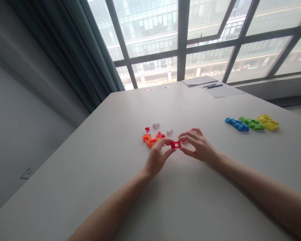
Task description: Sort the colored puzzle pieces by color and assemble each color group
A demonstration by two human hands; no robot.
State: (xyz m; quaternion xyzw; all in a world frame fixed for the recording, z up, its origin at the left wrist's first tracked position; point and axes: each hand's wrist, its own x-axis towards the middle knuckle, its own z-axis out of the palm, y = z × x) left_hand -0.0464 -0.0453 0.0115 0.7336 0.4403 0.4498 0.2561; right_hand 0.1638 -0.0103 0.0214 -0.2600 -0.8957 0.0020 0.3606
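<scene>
**Small red piece pinched between two hands**

A red piece (pixel 176 145) with an open middle is held at the white table (pixel 95 177); whether its underside is touching cannot be told. Its left end is pinched by the left hand (pixel 158 155), and its right end is met by the thumb and fingertips of the right hand (pixel 197 145), how firmly being unclear. It is judged light, stiff and slightly slick (plastic, by its look); the ends should be gripped, and the thin bars spared. Orange pieces (pixel 148 140) are found just beside the left fingers. The table's left edge is set well apart, and more room is offered nearside.
</scene>
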